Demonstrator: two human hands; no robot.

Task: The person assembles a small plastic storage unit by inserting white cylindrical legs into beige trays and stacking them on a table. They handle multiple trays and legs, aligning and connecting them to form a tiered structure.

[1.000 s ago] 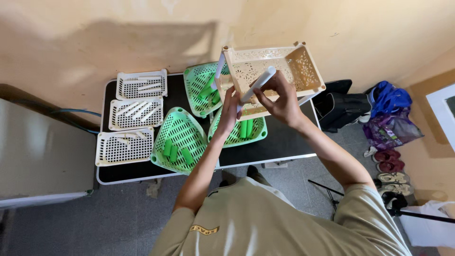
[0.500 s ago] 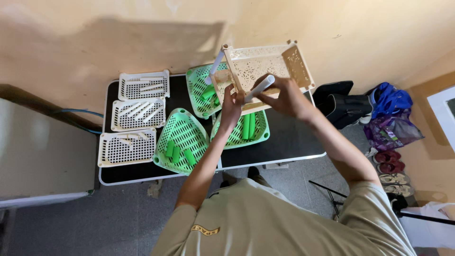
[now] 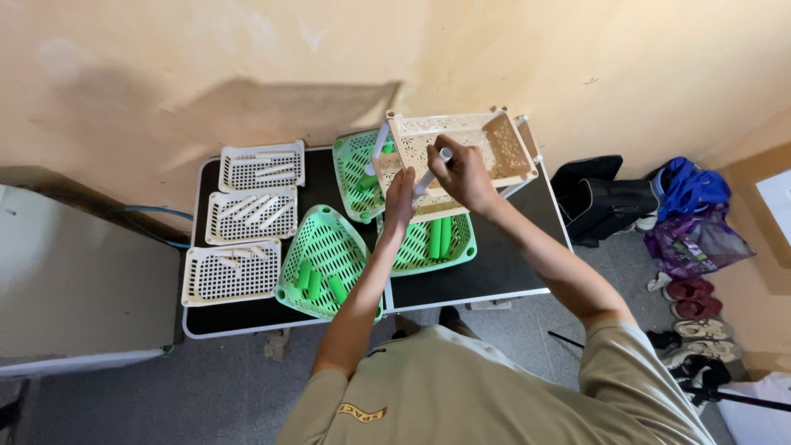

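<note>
Right hand: your right hand (image 3: 463, 171) is clamped around a white tube (image 3: 432, 171), its grip wrapped on the upper part so the tube stands slanted against the cream basket.
Left hand: your left hand (image 3: 400, 200) sits just below, fingers curled at the tube's lower end; the grip seems to pinch it there, though the exact contact is hidden.
Why held so: one hand high and one low keeps the tube lined up with the basket's corner, in my judgement.
Cream basket: the cream basket (image 3: 503, 144) is a perforated tray raised above the table on white posts, with another cream tier under it; nothing shows inside the top tray.
Corner post: a white post (image 3: 378, 147) is already upright at the basket's left corner.
Green baskets: three lie on the table. The front green basket (image 3: 325, 255) holds short green tubes at its near end; the middle green basket (image 3: 445, 243), partly under the cream one, holds two or three more; the back green basket (image 3: 356, 169) has one or two.
White trays: three white trays (image 3: 239, 216) lie in a column on the left, each holding white tubes laid flat, well apart from your hands.
Table: the black table (image 3: 486, 276) carries all of it, set against a yellow wall.
Floor: bags and shoes lie to the right.
</note>
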